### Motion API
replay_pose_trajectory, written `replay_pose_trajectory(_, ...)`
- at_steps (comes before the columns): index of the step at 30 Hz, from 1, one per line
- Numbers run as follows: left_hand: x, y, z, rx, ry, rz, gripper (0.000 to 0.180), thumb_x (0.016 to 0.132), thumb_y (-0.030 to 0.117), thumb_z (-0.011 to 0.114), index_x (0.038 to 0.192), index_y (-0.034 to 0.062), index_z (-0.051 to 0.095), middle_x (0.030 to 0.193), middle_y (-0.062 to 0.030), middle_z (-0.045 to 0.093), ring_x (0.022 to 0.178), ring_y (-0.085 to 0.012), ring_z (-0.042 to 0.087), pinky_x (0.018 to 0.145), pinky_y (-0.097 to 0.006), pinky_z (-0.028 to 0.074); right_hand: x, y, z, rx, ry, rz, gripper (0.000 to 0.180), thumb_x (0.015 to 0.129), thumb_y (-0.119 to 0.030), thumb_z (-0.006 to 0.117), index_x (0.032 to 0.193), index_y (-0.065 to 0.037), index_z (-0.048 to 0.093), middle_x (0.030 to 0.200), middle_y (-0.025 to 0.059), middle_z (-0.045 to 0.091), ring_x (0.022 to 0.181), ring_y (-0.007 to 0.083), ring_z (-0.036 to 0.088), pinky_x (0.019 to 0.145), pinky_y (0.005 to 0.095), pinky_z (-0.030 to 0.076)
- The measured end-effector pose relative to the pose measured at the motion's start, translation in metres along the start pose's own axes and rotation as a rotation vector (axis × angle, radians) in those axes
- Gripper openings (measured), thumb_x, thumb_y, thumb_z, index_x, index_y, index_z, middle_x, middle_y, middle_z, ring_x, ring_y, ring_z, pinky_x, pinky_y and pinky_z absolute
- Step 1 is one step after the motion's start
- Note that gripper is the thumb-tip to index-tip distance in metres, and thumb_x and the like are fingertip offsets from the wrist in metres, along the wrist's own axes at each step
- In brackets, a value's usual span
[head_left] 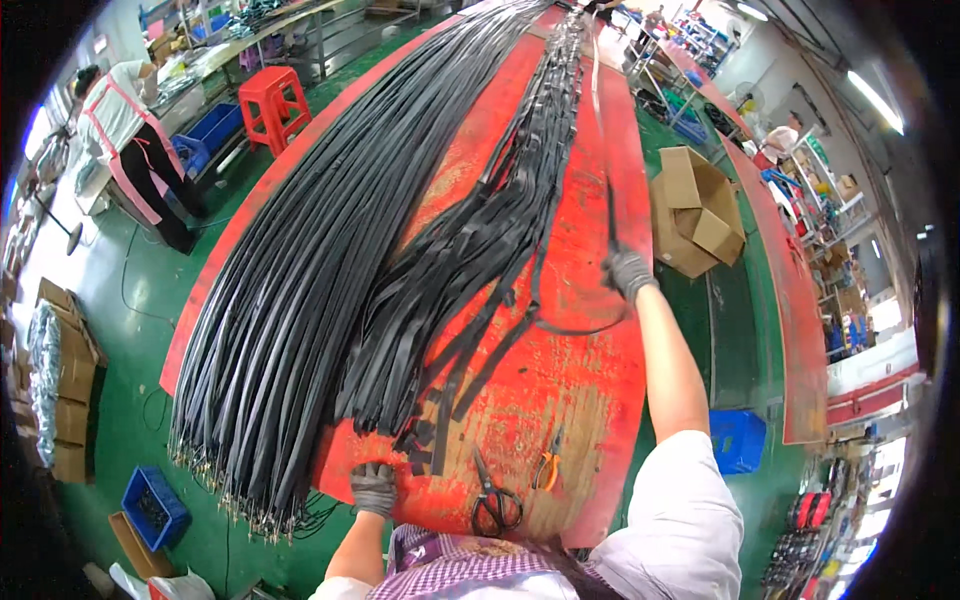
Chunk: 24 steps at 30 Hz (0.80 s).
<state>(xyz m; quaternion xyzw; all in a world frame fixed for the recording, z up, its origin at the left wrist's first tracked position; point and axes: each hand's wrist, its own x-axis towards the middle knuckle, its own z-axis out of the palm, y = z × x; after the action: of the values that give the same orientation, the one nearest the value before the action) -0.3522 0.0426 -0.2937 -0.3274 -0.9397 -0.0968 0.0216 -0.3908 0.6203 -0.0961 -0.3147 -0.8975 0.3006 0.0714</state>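
The right hand (630, 272) gripped a black strap (612, 220), whose slack might have tangled with loose strips (470, 240) leftward if tugged; the left hand's (374, 488) closure was unclear.

Blk strip (612, 215) — thin, flexible, held in R hand (628, 272), extending along red tbl (560, 385)

Bright, fairly even light fills the view; a long white tube lamp (875, 102) glares beyond the right edge of the long, worn red table (590, 370). Pale sheen streaks its flat black strips (510, 215). Fisheye distortion bows the table's long edges; its far end looks soft.
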Motion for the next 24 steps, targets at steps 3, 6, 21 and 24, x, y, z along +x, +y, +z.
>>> replay_pose_trajectory(3,0.000,0.005,0.003,-0.013,-0.011,0.008,0.013,0.068,0.024,0.049,0.073,0.0124,0.053,0.078,-0.0098,0.051,0.076,-0.0283,0.047,0.066,-0.043,0.036,-0.048,0.084,0.036,-0.087,-0.342,0.239,0.024,0.078,-0.024,0.043,0.085,-0.005,0.056,0.061,0.0093,0.056,0.045,0.0180,0.050,0.043,0.0315,0.041)
replay_pose_trajectory(6,-0.009,-0.004,0.005,0.000,-0.071,-0.081,0.015,0.072,0.024,0.045,0.075,0.0112,0.053,0.082,-0.0111,0.051,0.082,-0.0295,0.046,0.071,-0.043,0.035,-0.134,0.048,0.073,0.364,-0.177,0.472,0.021,0.077,-0.020,0.043,0.078,-0.003,0.056,0.057,0.0081,0.053,0.044,0.0179,0.048,0.044,0.0307,0.042)
replay_pose_trajectory(21,-0.077,0.042,-0.040,-0.537,-0.289,-0.346,0.025,0.082,0.033,0.041,0.078,0.0107,0.053,0.071,-0.0147,0.056,0.066,-0.0282,0.053,0.058,-0.037,0.041,-0.274,0.120,0.161,-0.220,0.268,0.795,0.043,0.074,-0.046,0.046,0.086,-0.006,0.052,0.080,0.0156,0.058,0.076,0.0313,0.057,0.063,0.0410,0.045)
replay_pose_trajectory(24,-0.149,0.054,-0.032,-0.599,-0.284,-0.424,0.028,0.082,0.037,0.041,0.083,0.0134,0.056,0.074,-0.0151,0.056,0.069,-0.0246,0.055,0.062,-0.034,0.042,-0.267,0.130,0.184,0.010,0.122,0.842,0.040,0.074,-0.044,0.044,0.082,-0.007,0.056,0.079,0.0143,0.059,0.074,0.0286,0.058,0.061,0.0389,0.046)
